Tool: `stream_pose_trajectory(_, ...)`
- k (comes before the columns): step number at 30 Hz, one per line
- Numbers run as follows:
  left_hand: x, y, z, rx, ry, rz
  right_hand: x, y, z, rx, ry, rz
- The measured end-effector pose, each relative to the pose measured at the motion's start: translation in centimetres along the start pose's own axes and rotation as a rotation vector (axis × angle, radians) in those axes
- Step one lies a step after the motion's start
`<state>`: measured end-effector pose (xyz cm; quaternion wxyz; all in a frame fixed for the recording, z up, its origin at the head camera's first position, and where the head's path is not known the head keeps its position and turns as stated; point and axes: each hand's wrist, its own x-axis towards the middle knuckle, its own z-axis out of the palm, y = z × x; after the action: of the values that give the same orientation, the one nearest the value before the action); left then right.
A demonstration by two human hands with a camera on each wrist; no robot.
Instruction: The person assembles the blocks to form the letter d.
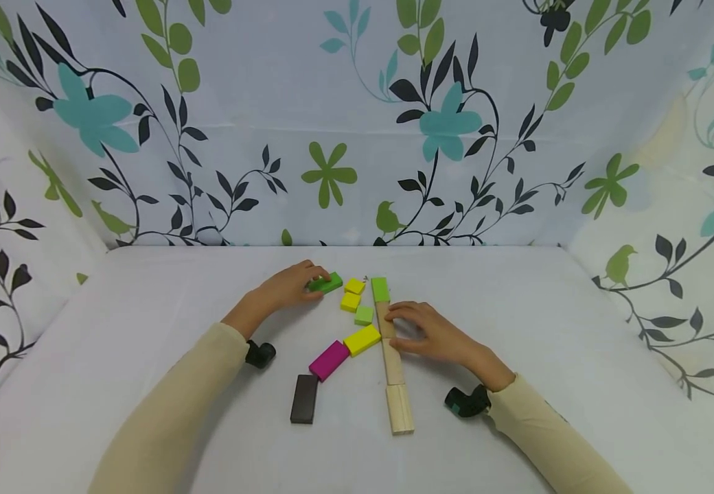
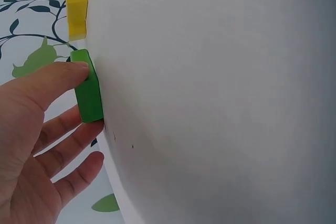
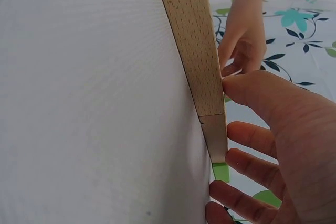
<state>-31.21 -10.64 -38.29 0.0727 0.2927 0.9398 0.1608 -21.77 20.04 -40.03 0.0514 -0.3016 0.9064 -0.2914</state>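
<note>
At the far end of the table my left hand [image 1: 291, 285] pinches a green block [image 1: 326, 283] between thumb and fingers; the left wrist view shows the thumb on top of it. My right hand [image 1: 434, 333] rests its thumb and fingertips against the right side of a row of plain wooden blocks [image 1: 393, 361], end to end with a light green block [image 1: 379, 289] at the far end. From the row's left side slants a yellow block [image 1: 362, 339], followed by a magenta block [image 1: 329, 360] and a dark brown block [image 1: 304, 398].
Between the green block and the wooden row lie two small yellow blocks [image 1: 351, 301] and a small light green block [image 1: 364, 315]. A white cloth covers the table [image 1: 487, 274]. Patterned curtains [image 1: 233, 103] hang behind and at the sides.
</note>
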Motion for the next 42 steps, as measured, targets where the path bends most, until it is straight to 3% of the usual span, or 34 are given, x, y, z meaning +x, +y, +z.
stream_pose_trajectory(27, -6.5, -0.6, -0.2, 0.011, 0.047, 0.032, 0.0, -0.1, 0.1, 0.009, 0.004, -0.007)
stream_pose_trajectory(42, -9.1, -0.6, 0.5, 0.005, 0.096, 0.067, 0.0, -0.4, -0.1, 0.007, 0.012, -0.023)
